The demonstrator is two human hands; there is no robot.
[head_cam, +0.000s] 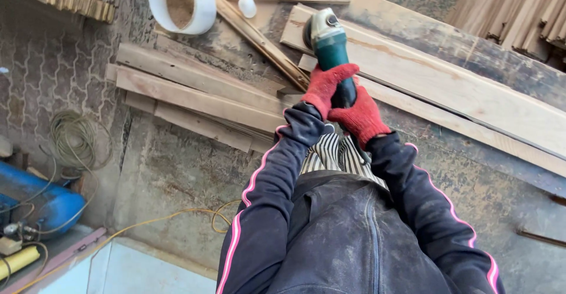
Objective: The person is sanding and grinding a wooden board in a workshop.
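**Grinder on the plank, both hands locked on**

Looks to me like mid-sanding: the green angle grinder sits head-down on the pale wooden plank across the bench. Left hand and right hand, both in red gloves, have fingers wrapped tight round the grinder body, left further forward, arms stretched out in front. Next bit probably needs steady pressure along the board. White bucket sits at the far end.

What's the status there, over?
Left hand and right hand, red-gloved, both gripping green angle grinder. Grinder head on pale plank. Loose wood strips beside it.
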